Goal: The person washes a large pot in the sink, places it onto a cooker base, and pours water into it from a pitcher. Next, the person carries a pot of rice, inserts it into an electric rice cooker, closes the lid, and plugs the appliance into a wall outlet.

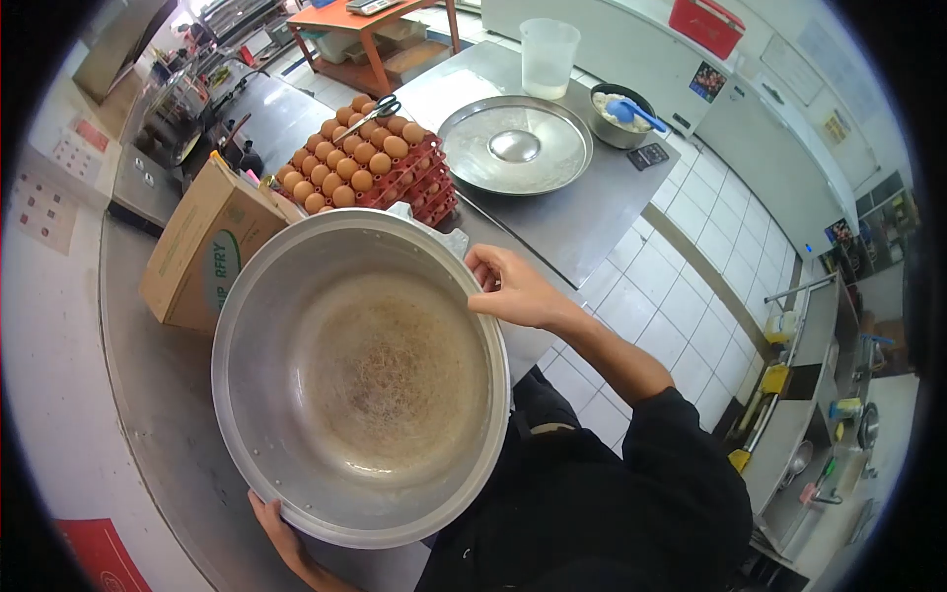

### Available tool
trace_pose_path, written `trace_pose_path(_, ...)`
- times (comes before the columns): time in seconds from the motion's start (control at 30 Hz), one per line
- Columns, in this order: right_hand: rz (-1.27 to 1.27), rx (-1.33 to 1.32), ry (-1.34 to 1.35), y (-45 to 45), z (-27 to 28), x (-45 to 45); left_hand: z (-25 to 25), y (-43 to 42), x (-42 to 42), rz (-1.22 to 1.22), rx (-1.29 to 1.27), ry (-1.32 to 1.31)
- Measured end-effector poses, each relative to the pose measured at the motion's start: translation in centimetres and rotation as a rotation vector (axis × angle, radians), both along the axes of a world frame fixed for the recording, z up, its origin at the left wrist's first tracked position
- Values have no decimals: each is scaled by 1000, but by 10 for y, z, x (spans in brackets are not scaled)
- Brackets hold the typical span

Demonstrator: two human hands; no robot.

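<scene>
A large, deep metal pot (385, 375) with a stained, browned bottom is tilted toward the camera, its inside in full view. My right hand (508, 286) is closed on its rim at the upper right, thumb over the edge. At the lower left, my left hand (281, 533) holds the pot from the outside; its fingers are partly hidden behind the rim. Just beyond the pot, brown eggs (345, 163) sit on stacked red trays (429, 183), with scissors (367, 116) lying on top. A cardboard box (207, 247) stands left of the pot.
On the steel table (552, 232) are a round metal lid (464, 153), a clear plastic jug (548, 59), a bowl (621, 123) of white contents with a blue scoop (631, 112), and a dark scale or phone (648, 156). An orange table (365, 25) stands behind.
</scene>
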State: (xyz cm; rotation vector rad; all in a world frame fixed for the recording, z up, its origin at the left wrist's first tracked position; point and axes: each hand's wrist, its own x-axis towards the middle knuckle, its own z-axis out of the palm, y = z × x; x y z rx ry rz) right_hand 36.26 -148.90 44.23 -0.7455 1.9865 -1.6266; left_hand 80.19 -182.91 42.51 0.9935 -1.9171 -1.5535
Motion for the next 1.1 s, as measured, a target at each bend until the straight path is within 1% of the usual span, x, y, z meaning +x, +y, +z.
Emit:
trace_pose_path(0.07, 10, 4, -7, 0, -1, -1, 5, 3, -2, 34, 92, -40)
trace_pose_path(0.2, 0, -1, -7, 2, 4, 0, 15, 8, -9, -32, 150, -44)
trace_pose_path(0.27, -17, 6, -29, 2, 3, 0, 20, 10, -14, 48, 194, -144)
trace_pose_path(0.37, -13, 25, -32, 2, 2, 1, 0, -11, 5, 22, 249, -114)
trace_pose_path(0.43, -5, 8, 33, 3, 4, 1, -10, -21, 12, -16, 218, -112)
trace_pose_path(0.5, -20, 3, 29, 4, 6, 4, -14, -26, 18, -55, 190, -107)
trace_pose_path(0.57, -26, 7, 38, 5, 6, 3, -14, -18, 11, -6, 125, -113)
trace_pose_path(0.6, -27, 9, 34, 5, 4, 3, -14, -8, 11, 0, 135, -115)
trace_pose_path(0.67, -23, 6, 42, 7, -3, 0, 3, 21, -17, 239, 212, -32)
trace_pose_path(0.7, -34, -26, 40, 8, -12, -1, 7, 33, -27, 336, 202, 6)
trace_pose_path(0.77, -33, -65, 47, 13, -22, -1, 5, 48, -37, 455, 136, 66)
trace_pose_path(0.83, -48, -168, -172, 25, -26, -4, 0, 62, -51, 555, 57, 117)
trace_pose_path(0.9, -23, -181, -389, 43, -29, -20, -3, 73, -65, 640, -7, 177)
trace_pose_path(0.97, -2, -43, -362, 66, -43, -48, 0, 85, -69, 728, -76, 242)
trace_pose_path(1.1, 108, 10, -296, 124, -45, -140, 7, 107, -81, 887, -189, 338)
